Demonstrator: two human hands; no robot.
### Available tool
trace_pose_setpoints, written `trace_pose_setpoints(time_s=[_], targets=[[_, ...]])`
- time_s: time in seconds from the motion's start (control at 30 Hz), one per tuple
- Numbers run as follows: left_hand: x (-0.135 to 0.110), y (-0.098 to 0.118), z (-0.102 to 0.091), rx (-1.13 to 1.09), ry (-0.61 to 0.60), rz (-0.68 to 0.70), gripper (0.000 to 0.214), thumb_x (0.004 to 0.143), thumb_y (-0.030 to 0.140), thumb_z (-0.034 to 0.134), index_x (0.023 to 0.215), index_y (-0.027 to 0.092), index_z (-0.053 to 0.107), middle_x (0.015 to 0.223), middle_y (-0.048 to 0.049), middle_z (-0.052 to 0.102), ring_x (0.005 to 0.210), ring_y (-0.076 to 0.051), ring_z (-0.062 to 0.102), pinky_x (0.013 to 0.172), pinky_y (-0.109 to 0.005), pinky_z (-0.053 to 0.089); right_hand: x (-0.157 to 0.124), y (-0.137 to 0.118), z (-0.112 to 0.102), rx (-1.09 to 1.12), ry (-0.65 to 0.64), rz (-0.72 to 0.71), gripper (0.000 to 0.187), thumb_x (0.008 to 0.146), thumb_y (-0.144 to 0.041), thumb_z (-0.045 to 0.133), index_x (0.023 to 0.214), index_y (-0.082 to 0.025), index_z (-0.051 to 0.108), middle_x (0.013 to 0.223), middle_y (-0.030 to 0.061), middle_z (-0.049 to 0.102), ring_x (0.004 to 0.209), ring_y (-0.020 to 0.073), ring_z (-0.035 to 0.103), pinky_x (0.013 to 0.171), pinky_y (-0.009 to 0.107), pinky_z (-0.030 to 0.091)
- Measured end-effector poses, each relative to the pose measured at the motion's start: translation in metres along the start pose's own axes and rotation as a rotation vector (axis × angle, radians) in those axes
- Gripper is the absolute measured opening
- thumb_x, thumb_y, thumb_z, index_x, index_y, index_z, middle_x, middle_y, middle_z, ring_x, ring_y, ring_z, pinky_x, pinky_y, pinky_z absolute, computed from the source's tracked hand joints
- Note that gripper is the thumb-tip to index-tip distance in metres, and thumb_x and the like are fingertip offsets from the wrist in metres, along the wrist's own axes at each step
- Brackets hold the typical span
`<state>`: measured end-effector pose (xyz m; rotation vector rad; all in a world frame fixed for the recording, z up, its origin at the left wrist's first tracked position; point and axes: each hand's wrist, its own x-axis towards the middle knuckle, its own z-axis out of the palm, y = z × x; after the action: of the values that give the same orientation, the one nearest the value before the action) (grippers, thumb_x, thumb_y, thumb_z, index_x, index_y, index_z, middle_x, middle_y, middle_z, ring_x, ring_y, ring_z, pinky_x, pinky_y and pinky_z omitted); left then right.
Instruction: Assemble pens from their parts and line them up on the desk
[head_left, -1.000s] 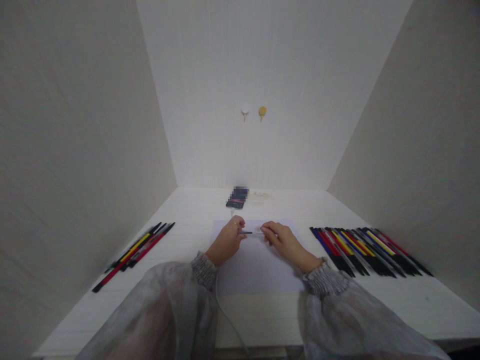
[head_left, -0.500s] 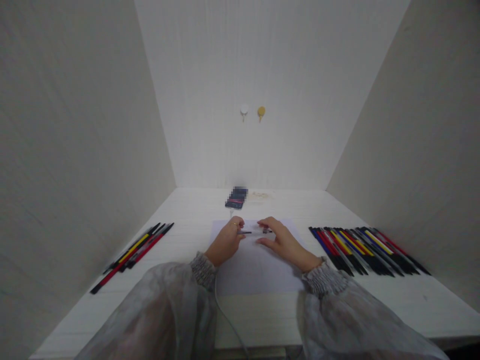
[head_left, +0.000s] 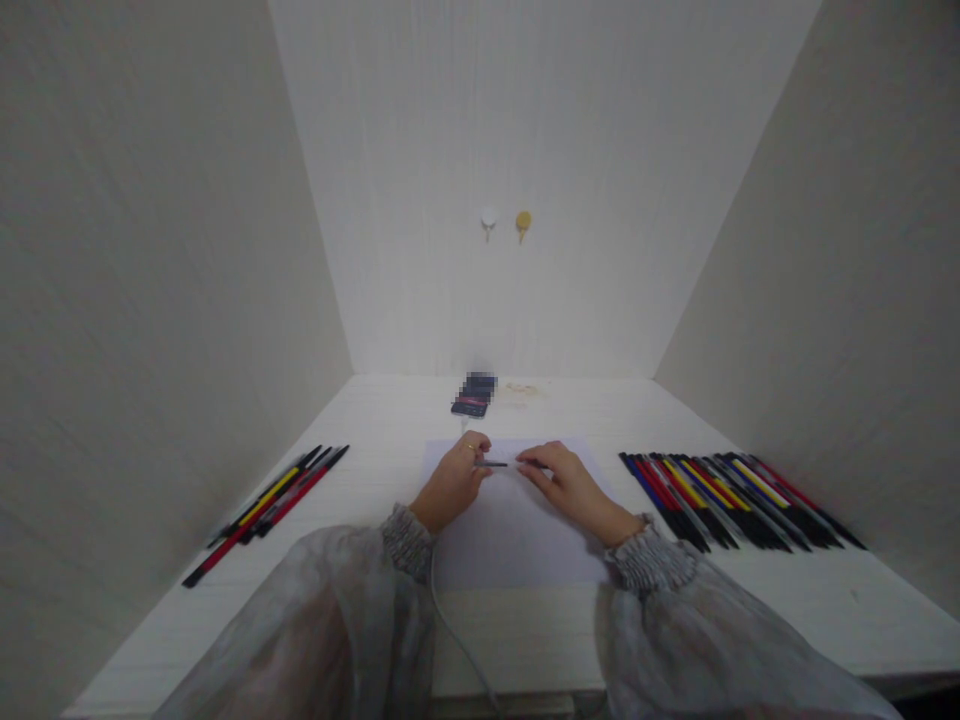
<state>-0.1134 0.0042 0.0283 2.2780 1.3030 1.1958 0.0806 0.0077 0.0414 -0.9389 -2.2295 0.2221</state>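
Observation:
Over a sheet of white paper (head_left: 517,540), my left hand (head_left: 452,482) is closed on a thin pen (head_left: 493,464), whose dark end points right. My right hand (head_left: 566,487) faces it, with thumb and fingertips pinched on a short dark pen part (head_left: 534,464). Most of that part is covered by the fingers, so I cannot tell whether it is a cap. A narrow gap separates it from the tip of the pen. A ring shows on a finger of my left hand.
Several pens (head_left: 277,500) lie on the left of the white table (head_left: 517,640); a wider row of pens (head_left: 735,500) lies on the right. A phone (head_left: 471,405) with a cable (head_left: 461,645) sits behind my hands. Two hooks (head_left: 523,222) are on the back wall.
The fingers of my right hand have closed from a loose, spread pose into a pinch on the dark pen part. My left hand has barely moved.

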Motion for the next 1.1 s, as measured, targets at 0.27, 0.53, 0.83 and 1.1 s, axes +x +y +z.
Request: trace_pose_setpoints(time_s=[0.27, 0.53, 0.83, 1.1], targets=[[0.008, -0.008, -0.013, -0.245, 0.154, -0.233, 0.042, 0.06, 0.033, 0.064, 0.097, 0.016, 0.052, 0.094, -0.006, 0.057, 0.09, -0.018, 0.051, 0.083, -0.034, 0.037, -0.001, 0.015, -0.004, 0.018, 0.144, 0.111, 0.018, 0.078, -0.03, 0.047, 0.085, -0.019, 0.059, 0.078, 0.0045, 0.063, 0.075, 0.0174, 0.055, 0.066, 0.03, 0.042], [0.009, -0.005, -0.01, -0.835, 0.202, -0.461, 0.024, 0.063, 0.034, 0.06, 0.073, 0.013, 0.057, 0.063, 0.001, 0.056, 0.058, -0.008, 0.05, 0.061, -0.023, 0.04, -0.003, 0.012, -0.002, 0.23, 0.187, 0.155, 0.017, 0.077, -0.031, 0.048, 0.084, -0.02, 0.058, 0.08, 0.0054, 0.061, 0.068, 0.0154, 0.056, 0.059, 0.028, 0.044], [0.01, -0.01, -0.009, -0.781, 0.318, -0.412, 0.017, 0.062, 0.027, 0.062, 0.071, 0.013, 0.058, 0.061, 0.0027, 0.057, 0.057, -0.007, 0.051, 0.061, -0.022, 0.039, 0.004, -0.003, -0.007, 0.821, 0.098, 0.354, 0.022, 0.07, -0.029, 0.057, 0.087, -0.018, 0.051, 0.051, -0.0067, 0.051, 0.041, 0.0073, 0.045, 0.044, 0.021, 0.037], [0.006, 0.001, -0.008, -0.659, 0.226, -0.38, 0.018, 0.059, 0.027, 0.065, 0.07, 0.013, 0.06, 0.062, -0.0006, 0.061, 0.061, -0.012, 0.055, 0.063, -0.027, 0.043, 0.005, 0.006, -0.009, 1.063, 0.296, 0.418, 0.017, 0.068, -0.028, 0.06, 0.079, -0.015, 0.057, 0.054, -0.0019, 0.058, 0.045, 0.0088, 0.05, 0.051, 0.024, 0.04]])
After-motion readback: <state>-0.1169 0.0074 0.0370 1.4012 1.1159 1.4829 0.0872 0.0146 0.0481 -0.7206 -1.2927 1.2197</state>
